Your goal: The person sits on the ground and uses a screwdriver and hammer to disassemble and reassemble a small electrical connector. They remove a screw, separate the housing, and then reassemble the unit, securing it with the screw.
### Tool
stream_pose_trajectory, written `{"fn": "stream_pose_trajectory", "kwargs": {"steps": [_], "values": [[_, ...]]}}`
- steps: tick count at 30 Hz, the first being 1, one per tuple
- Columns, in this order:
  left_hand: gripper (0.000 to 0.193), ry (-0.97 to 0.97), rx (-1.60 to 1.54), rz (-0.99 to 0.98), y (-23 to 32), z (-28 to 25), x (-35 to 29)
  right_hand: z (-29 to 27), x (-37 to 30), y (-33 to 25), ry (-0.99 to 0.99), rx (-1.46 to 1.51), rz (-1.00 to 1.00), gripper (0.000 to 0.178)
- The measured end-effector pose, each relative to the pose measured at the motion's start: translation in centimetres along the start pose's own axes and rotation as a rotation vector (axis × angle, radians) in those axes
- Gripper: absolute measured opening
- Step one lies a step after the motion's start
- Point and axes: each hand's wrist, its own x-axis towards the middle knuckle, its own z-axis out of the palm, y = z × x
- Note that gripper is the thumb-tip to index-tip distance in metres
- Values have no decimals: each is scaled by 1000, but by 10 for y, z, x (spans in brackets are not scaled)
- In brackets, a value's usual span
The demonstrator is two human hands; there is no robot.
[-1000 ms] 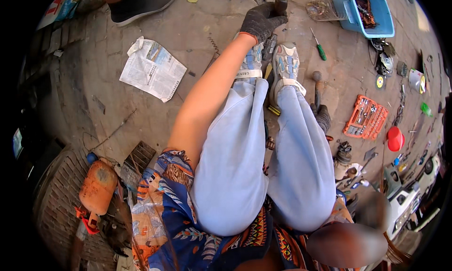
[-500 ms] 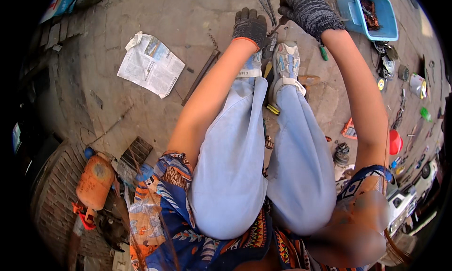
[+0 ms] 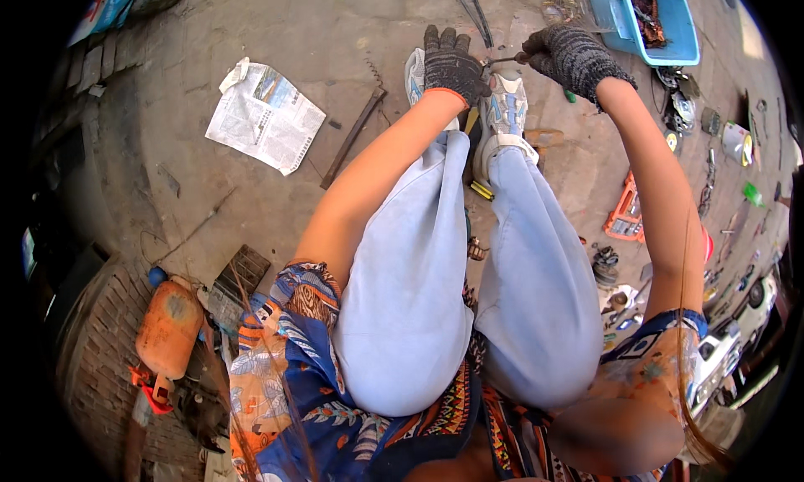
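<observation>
Both gloved hands have dropped lower. Right hand (image 3: 569, 56) grips a thin tool, maybe a screwdriver (image 3: 501, 61), pointing sideways at the closed left hand (image 3: 450, 61).

gloves (image 3: 452, 63) dark grey | trousers (image 3: 419, 298) pale blue | tub (image 3: 649, 21) blue

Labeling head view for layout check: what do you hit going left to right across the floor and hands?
Orange canister → newspaper → metal bar → left hand → right hand → blue tub
</observation>
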Motion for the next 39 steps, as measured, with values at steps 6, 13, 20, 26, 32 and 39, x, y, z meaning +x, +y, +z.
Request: {"fn": "stream_pose_trajectory", "kwargs": {"steps": [6, 13, 20, 26, 32, 39], "values": [[47, 41, 49, 31, 16, 4, -1, 22, -33, 13, 89, 225, 76, 26], [53, -153, 44, 104, 24, 3, 5, 49, -68, 12, 244, 316, 180, 27], [47, 12, 22, 156, 29, 26, -3, 76, -91, -13, 346, 438, 350, 26], [48, 50, 1, 152, 35, 33, -5, 106, -97, 1, 411, 633, 452, 28], [50, 56, -83, 118, 40, 43, -9, 118, -107, 9, 351, 1119, 627, 28], [47, -54, -124, 138, 38, 45, -5, 135, -114, 8, 262, 1464, 788, 33]]}}
